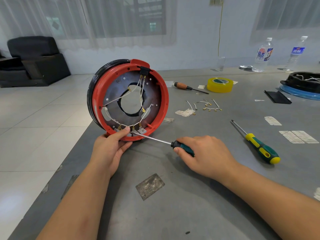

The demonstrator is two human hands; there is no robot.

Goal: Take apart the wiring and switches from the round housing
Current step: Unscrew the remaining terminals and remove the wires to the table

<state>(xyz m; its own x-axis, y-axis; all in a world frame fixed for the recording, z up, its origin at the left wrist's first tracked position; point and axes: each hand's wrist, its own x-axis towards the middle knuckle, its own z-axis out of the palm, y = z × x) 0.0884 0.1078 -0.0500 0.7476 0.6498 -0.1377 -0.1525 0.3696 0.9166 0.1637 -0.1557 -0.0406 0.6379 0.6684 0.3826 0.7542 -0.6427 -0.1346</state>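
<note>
Round housing (pixel 129 99): red rim, black outer band, standing on edge on the grey worktop (pixel 173 196), open face toward the person. White wiring (pixel 141 91) runs inside from a black switch (pixel 143 70) at the top to terminals at the bottom.
Left hand (pixel 110 148): grips the lower rim, thumb inside.
Right hand (pixel 202 153): wrapped round a screwdriver (pixel 155 139), tip at the bottom terminals beside the left thumb.
Beyond the right hand: loose wire pieces (pixel 204 105), second screwdriver (pixel 256 142), yellow tape roll (pixel 220 84).

Curtained windows (pixel 107 18), pale tiled floor (pixel 34 108), black armchair (pixel 32 58).
</note>
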